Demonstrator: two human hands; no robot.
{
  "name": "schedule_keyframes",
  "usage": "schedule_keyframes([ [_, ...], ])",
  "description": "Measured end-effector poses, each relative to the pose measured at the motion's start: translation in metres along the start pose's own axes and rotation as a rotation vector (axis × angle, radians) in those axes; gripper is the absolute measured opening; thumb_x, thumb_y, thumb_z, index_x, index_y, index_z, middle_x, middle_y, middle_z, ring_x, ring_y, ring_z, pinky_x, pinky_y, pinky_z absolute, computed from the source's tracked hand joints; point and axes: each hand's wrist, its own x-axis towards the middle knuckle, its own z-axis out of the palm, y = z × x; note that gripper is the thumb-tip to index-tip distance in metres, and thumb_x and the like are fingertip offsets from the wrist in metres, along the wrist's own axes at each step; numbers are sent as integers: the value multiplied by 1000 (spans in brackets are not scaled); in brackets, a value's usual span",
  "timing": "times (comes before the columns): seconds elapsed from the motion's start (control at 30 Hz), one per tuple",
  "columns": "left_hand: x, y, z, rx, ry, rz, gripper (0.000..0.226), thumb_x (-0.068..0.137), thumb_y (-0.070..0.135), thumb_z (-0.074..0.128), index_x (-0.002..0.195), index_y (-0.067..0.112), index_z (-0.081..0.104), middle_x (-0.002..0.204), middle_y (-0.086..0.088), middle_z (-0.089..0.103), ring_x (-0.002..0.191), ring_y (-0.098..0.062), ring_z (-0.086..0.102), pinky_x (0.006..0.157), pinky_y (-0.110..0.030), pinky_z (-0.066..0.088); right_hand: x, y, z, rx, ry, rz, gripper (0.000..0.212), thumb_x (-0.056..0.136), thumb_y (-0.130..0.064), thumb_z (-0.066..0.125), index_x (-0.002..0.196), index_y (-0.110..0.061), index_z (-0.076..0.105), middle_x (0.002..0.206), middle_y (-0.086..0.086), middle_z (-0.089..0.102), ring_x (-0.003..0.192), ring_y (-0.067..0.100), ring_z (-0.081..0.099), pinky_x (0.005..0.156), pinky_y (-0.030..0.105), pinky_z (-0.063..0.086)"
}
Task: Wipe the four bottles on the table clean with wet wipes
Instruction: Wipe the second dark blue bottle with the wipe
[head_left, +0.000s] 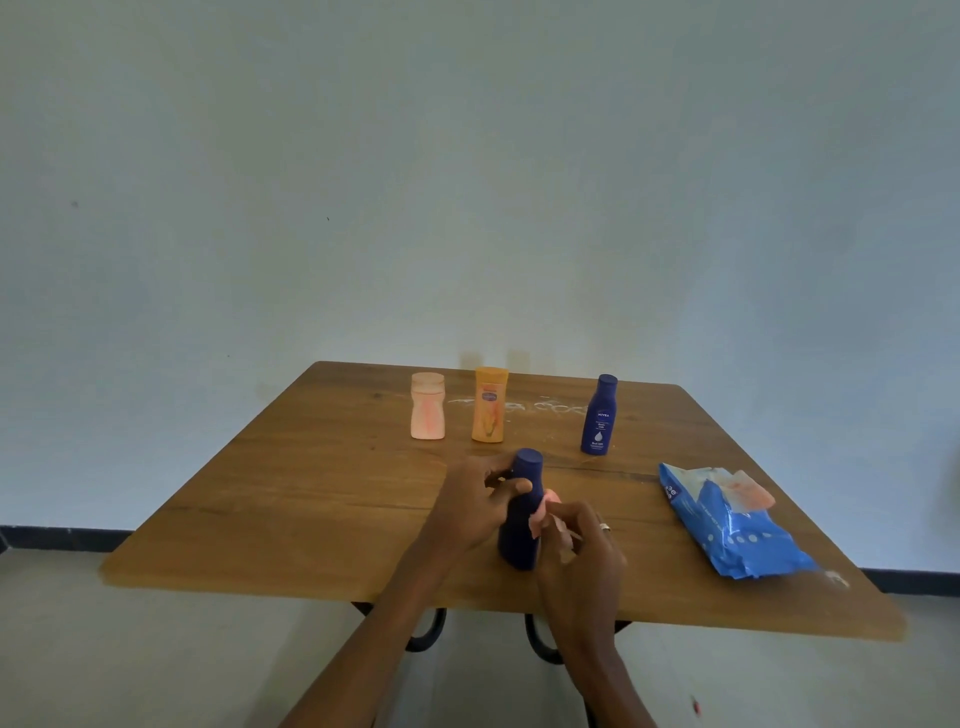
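The left hand (475, 506) is curled around the upper part of a dark blue plastic bottle (521, 519), which is smooth, has a round flat cap, and stands a little tilted near the front edge of the wooden worktop (291, 499). The right hand (584, 540), with a ring on one finger, pinches a pale, soft wet wipe (545, 512) against the right side of this bottle.

Toward the far edge stand three more bottles, all upright and apart from each other: a pale pink bottle (427, 406) with a waisted shape, just beside it an orange bottle (489, 405) whose label is too small to read, and further to the right a second dark blue bottle (599, 415) with the word NIVEA.

Near the right edge lies a crinkled blue wet wipes pack (737, 525) with one wipe sticking out of its top. Its writing is not readable. The left half of the worktop shows bare wood grain. White smears mark the wood between the orange bottle and the NIVEA bottle.
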Motion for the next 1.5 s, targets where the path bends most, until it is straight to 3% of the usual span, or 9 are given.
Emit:
schedule_keyframes([
  [0.23, -4, -1, -3, 31, 21, 48, 24, 90, 13, 65, 112, 17, 69, 107, 8, 69, 96, 1, 57, 75, 0, 41, 1, -5, -2, 66, 33, -44, 19, 82, -9, 70, 94, -22, 63, 91, -11, 65, 87, 2, 61, 65, 7, 48],
  [0.43, -9, -6, -2, 10, 37, 126, 26, 88, 9, 63, 111, 18, 70, 107, 4, 73, 96, -5, 64, 81, -13, 50, 13, -20, -1, 69, 87, -145, 15, 84, -11, 70, 95, -19, 66, 89, -8, 67, 84, 5, 63, 64, 7, 48],
  [0.7, -19, -6, 8, -9, 107, 142, 43, 83, 26, 73, 124, 18, 63, 112, 6, 71, 91, -7, 64, 74, -8, 49, 13, -25, 3, 20, 163, -313, 22, 77, -2, 75, 97, -9, 70, 94, 2, 68, 85, 9, 63, 71, 1, 44],
  [0.87, -16, 1, 3, -33, 27, 183, 38, 83, 21, 71, 121, 17, 64, 104, 3, 72, 85, 10, 60, 71, -5, 44, 12, -11, 3, -12, 85, -458, 26, 78, -2, 74, 102, -13, 72, 106, -1, 66, 100, 9, 62, 82, 17, 52],
  [1.03, -13, -4, -4, -15, -74, 147, 44, 77, 22, 60, 120, 18, 63, 105, 5, 71, 91, -7, 63, 76, -19, 52, 4, 6, 11, -112, -13, -532, 27, 84, -7, 69, 109, -19, 70, 117, -5, 62, 109, 13, 57, 88, 37, 51],
  [1.13, -13, -1, -6, -46, -111, 112, 37, 77, 20, 57, 112, 21, 66, 101, 7, 71, 92, -8, 63, 77, -22, 52, -6, 9, 13, -219, -82, -554, 17, 83, -16, 69, 100, -16, 70, 113, -4, 62, 103, 14, 57, 82, 34, 52],
  [1.27, -14, 11, -2, -107, -68, 66, 20, 91, 23, 57, 107, 19, 68, 96, 5, 71, 87, -6, 64, 72, -14, 47, -18, 15, 16, -211, -157, -343, 28, 81, -2, 64, 98, -24, 72, 106, -16, 57, 98, 5, 53, 83, 22, 49],
  [1.37, -18, 17, 8, 84, -18, 117, 33, 90, 43, 60, 112, 20, 66, 93, 9, 65, 86, -8, 59, 74, -19, 49, -21, 28, 20, -236, -167, -286, 26, 86, -7, 60, 87, -31, 69, 97, -14, 63, 89, 11, 59, 69, 20, 52],
  [1.5, -13, 22, 18, 187, 10, 203, 36, 93, 43, 54, 112, 15, 65, 87, 8, 52, 86, -11, 52, 77, -25, 46, -16, 26, 10, -303, -106, -306, 14, 85, -13, 56, 79, -23, 65, 88, -8, 61, 77, 9, 56, 59, 22, 47],
])
